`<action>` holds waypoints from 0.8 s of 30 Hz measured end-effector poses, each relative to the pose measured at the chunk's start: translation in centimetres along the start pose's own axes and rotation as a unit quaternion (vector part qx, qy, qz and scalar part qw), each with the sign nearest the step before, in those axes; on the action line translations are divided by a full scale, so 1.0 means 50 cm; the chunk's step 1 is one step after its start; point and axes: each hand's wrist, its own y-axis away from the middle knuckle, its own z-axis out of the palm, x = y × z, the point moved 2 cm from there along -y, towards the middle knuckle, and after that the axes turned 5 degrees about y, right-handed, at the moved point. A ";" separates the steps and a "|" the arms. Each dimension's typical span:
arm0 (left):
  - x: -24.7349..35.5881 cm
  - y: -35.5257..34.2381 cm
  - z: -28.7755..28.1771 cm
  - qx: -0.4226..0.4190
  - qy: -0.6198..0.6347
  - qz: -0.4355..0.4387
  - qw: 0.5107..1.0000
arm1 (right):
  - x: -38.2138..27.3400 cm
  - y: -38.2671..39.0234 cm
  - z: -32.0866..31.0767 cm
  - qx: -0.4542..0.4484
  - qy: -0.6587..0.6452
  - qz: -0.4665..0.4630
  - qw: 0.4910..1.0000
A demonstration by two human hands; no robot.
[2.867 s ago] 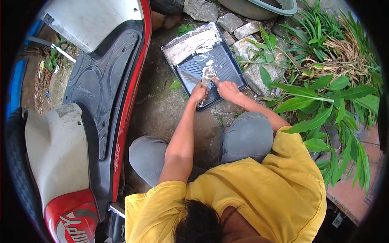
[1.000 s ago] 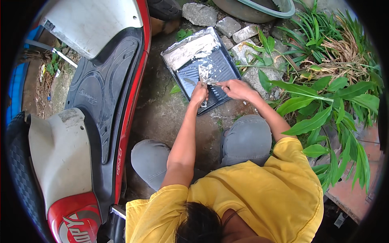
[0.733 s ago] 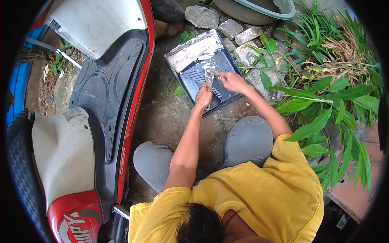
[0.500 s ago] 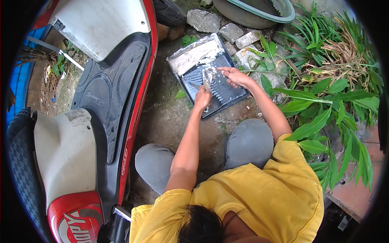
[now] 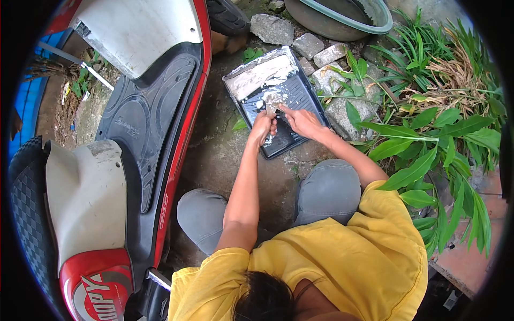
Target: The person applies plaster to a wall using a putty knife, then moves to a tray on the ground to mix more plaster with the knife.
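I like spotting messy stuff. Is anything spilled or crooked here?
Yes. The dark paint tray sits askew on the rough ground, smeared with patchy white paint. Both hands, left hand and right hand, work a small paint-caked tool over it. No spill shows outside the tray.

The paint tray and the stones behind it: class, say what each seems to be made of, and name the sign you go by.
The paint tray looks like dark moulded plastic: even ribs run across its slope, which is smeared with whitish paint. Its deep end seems lined with crinkled silvery foil. The stones look like rough grey rock or broken concrete, matt and irregular. Both hands work over the tray.
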 end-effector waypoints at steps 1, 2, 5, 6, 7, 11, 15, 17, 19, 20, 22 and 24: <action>-0.004 -0.002 0.001 -0.010 0.005 -0.010 1.000 | 0.010 0.009 -0.001 -0.005 0.002 -0.006 1.000; -0.006 0.004 0.000 0.002 -0.008 -0.017 1.000 | 0.006 0.016 -0.014 -0.012 0.008 -0.004 1.000; -0.020 -0.006 0.000 -0.001 -0.050 0.000 0.999 | 0.055 0.021 -0.031 -0.005 0.020 -0.060 0.998; -0.019 -0.004 -0.005 0.014 -0.057 0.001 0.998 | 0.046 0.025 -0.058 -0.045 -0.020 -0.026 0.998; -0.020 -0.001 -0.010 0.017 -0.056 0.001 0.998 | 0.045 0.027 -0.065 -0.048 -0.021 -0.028 0.998; -0.021 -0.004 -0.004 0.014 -0.097 0.026 0.995 | 0.058 0.038 -0.075 -0.017 -0.079 -0.036 0.996; -0.024 0.001 0.000 -0.003 -0.072 0.015 0.997 | 0.026 0.058 -0.046 -0.020 -0.011 -0.024 0.999; -0.030 0.005 0.001 -0.007 -0.077 0.008 0.997 | 0.014 0.051 -0.037 -0.005 -0.001 0.021 1.000; -0.036 0.005 0.004 -0.015 -0.083 0.001 0.996 | 0.025 0.022 -0.036 0.002 0.001 0.037 0.999; -0.035 0.002 0.014 -0.021 -0.091 0.005 0.996 | 0.056 -0.002 -0.025 0.034 -0.031 0.030 0.998; -0.038 -0.001 0.016 -0.024 -0.097 0.008 0.995 | 0.072 -0.019 -0.037 0.041 -0.109 0.033 0.993; -0.040 -0.007 -0.003 0.026 -0.089 0.009 0.996 | 0.079 -0.012 -0.036 -0.011 -0.121 0.023 0.992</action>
